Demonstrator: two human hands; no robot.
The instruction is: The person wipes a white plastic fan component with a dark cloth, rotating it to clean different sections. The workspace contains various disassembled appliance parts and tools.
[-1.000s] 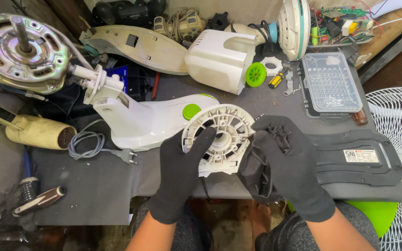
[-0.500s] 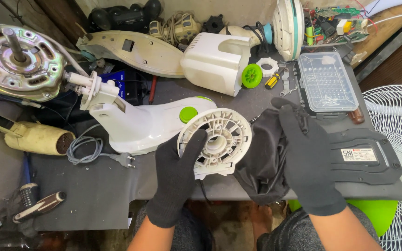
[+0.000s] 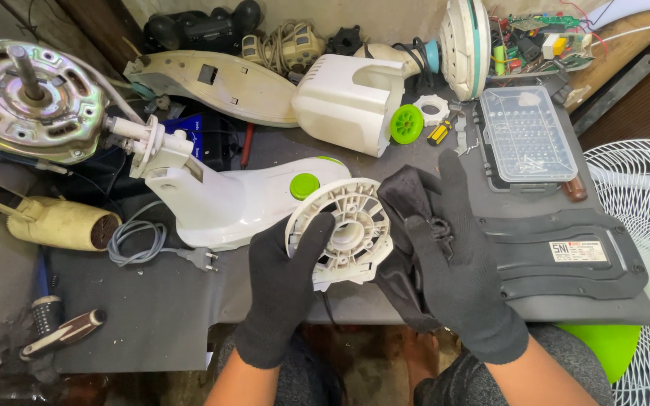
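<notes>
Gripping white round housing (image 3: 344, 229), left hand (image 3: 289, 289) unchanged; right hand (image 3: 456, 263) shifted, clutching black cloth (image 3: 404, 199).

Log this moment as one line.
left hand: holds white round fan part | right hand: holds black cloth against it

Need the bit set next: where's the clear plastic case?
Head view, upper right of the bench: the clear plastic case lies beyond the right hand, beside the white fan grille.

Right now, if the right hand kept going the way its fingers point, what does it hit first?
The right hand points up-table; first in line looks like the clear plastic bit case, though the black cloth it holds lies in between. Depth unclear.
</notes>
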